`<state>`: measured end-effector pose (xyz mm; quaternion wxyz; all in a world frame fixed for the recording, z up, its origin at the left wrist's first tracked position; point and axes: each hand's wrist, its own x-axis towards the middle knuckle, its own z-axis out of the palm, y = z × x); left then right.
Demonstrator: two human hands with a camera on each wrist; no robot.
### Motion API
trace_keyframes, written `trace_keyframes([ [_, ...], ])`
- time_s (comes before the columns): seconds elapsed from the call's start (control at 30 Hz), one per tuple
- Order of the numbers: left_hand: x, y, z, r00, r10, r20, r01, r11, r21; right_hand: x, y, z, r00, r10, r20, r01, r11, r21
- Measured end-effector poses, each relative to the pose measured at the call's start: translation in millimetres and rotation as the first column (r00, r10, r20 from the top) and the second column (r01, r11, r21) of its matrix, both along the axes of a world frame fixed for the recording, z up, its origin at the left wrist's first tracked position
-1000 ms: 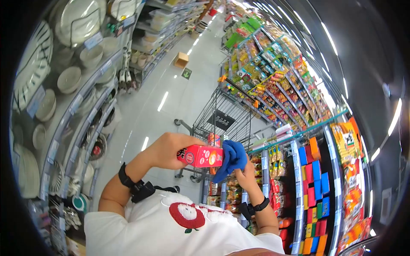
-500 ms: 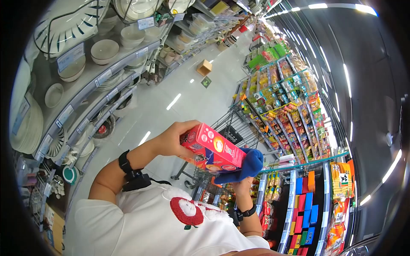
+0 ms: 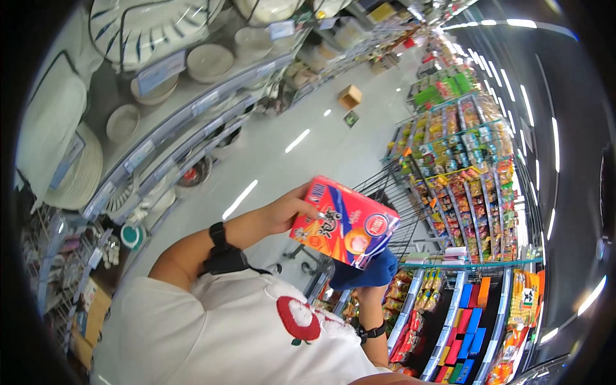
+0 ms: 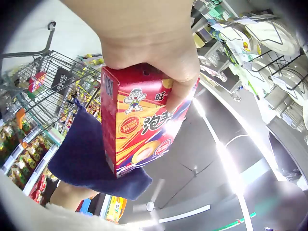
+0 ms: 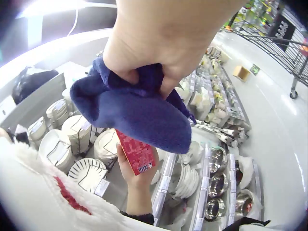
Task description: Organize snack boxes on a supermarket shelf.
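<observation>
A red printed carton (image 3: 346, 221) is gripped at one end by my left hand (image 3: 282, 212), thumb over its broad printed face. In the left wrist view the carton (image 4: 144, 115) is held from above, cartoon figure and lettering showing. My right hand (image 3: 372, 296) pinches a dark blue cloth (image 3: 366, 273) at the carton's other end. Bunched between thumb and fingers, the cloth (image 5: 139, 115) hangs in the right wrist view and partly covers the carton (image 5: 137, 151). Some of the right fingers are hidden in its folds.
A wire shopping cart (image 4: 53, 82) stands ahead, beyond my hands. Shelves of bowls (image 3: 210, 63) and plates line the left side; packaged snacks (image 3: 459, 179) fill racks on the right. Farther along the aisle floor sits a wooden box (image 3: 350, 96).
The carton has turned in my left hand, bringing its broad printed face toward the head camera. The cloth remains in my right hand at its far end. The head view has swung left.
</observation>
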<state>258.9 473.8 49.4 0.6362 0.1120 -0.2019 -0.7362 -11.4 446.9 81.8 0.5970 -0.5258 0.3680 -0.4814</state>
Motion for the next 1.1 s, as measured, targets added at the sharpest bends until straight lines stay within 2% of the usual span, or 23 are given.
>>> trace_keyframes([
  [0.07, -5.7, 3.3, -4.5, 0.990, -0.132, 0.050, 0.132, 0.991, -0.010, -5.3, -2.6, -3.0, 0.995, -0.018, 0.099, 0.002, 0.987, 0.160],
  [0.13, -15.1, 2.4, -16.8, 0.962, -0.245, 0.118, 0.248, 0.969, -0.011, -6.6, 3.0, -3.1, 0.992, 0.018, 0.125, -0.045, 0.975, 0.216],
  [0.23, -36.5, 5.2, -33.4, 0.918, -0.392, -0.066, 0.392, 0.920, -0.006, -6.5, 20.0, -5.5, 0.991, 0.117, 0.062, -0.127, 0.974, 0.187],
  [0.33, -49.7, -0.9, -44.2, 0.842, -0.500, -0.203, 0.525, 0.846, 0.090, -2.8, 34.1, -10.4, 0.977, 0.206, -0.048, -0.198, 0.972, 0.126],
  [0.37, -55.2, -3.4, -49.5, 0.838, -0.500, -0.218, 0.523, 0.850, 0.060, -1.3, 36.9, -11.4, 0.969, 0.233, -0.078, -0.224, 0.968, 0.110],
  [0.47, -77.1, 2.6, -57.1, 0.975, -0.203, -0.093, 0.221, 0.941, 0.258, 4.8, 39.5, -17.8, 0.948, 0.291, -0.130, -0.279, 0.955, 0.101],
  [0.5, -74.8, 5.3, -57.3, 0.967, -0.247, -0.066, 0.256, 0.948, 0.190, 6.5, 39.0, -20.9, 0.943, 0.303, -0.135, -0.290, 0.951, 0.106],
  [0.53, -81.1, 4.0, -67.6, 0.960, -0.168, 0.224, 0.126, 0.974, 0.191, 9.0, 37.9, -24.6, 0.942, 0.311, -0.129, -0.298, 0.948, 0.108],
  [0.57, -89.3, -2.2, -84.0, 0.863, -0.074, 0.499, -0.001, 0.989, 0.148, 11.6, 35.5, -26.8, 0.938, 0.323, -0.123, -0.311, 0.944, 0.110],
  [0.6, -91.0, -6.4, -88.8, 0.685, 0.026, 0.729, -0.112, 0.991, 0.069, 11.0, 35.2, -32.4, 0.939, 0.329, -0.099, -0.317, 0.941, 0.120],
  [0.63, -92.2, -9.7, -95.6, 0.535, 0.087, 0.840, -0.140, 0.990, -0.014, 8.2, 32.5, -38.0, 0.940, 0.336, -0.052, -0.326, 0.934, 0.148],
  [0.7, -82.1, -4.2, -92.0, 0.188, 0.184, 0.965, -0.130, 0.978, -0.161, -1.6, 23.6, -52.0, 0.938, 0.313, 0.147, -0.343, 0.893, 0.292],
  [0.73, -77.3, -1.3, -88.4, 0.155, 0.193, 0.969, -0.078, 0.980, -0.182, -2.5, 20.4, -59.6, 0.928, 0.279, 0.248, -0.356, 0.864, 0.358],
  [0.77, -67.8, 1.3, -75.5, 0.120, 0.206, 0.971, -0.024, 0.979, -0.204, 12.0, 19.3, -63.0, 0.932, 0.147, 0.332, -0.283, 0.867, 0.410],
  [0.8, -62.5, 2.9, -71.1, 0.085, 0.219, 0.972, 0.035, 0.974, -0.223, 17.9, 17.3, -68.5, 0.877, 0.135, 0.460, -0.343, 0.848, 0.404],
  [0.83, -63.9, -0.2, -77.0, 0.105, 0.325, 0.940, 0.047, 0.943, -0.331, 23.0, 13.6, -75.1, 0.895, 0.083, 0.439, -0.302, 0.837, 0.457],
  [0.9, -63.7, -0.9, -82.2, 0.093, 0.274, 0.957, 0.103, 0.954, -0.283, 34.1, 10.3, -83.8, 0.916, 0.008, 0.402, -0.243, 0.807, 0.539],
  [0.97, -61.7, -1.5, -82.3, 0.087, 0.234, 0.968, 0.167, 0.955, -0.246, 35.1, 14.3, -94.0, 0.904, 0.004, 0.427, -0.262, 0.795, 0.548],
  [1.1, -65.3, -2.9, -92.1, 0.089, 0.274, 0.958, 0.137, 0.949, -0.284, 42.4, 8.8, -102.8, 0.895, 0.015, 0.445, -0.261, 0.828, 0.496],
])
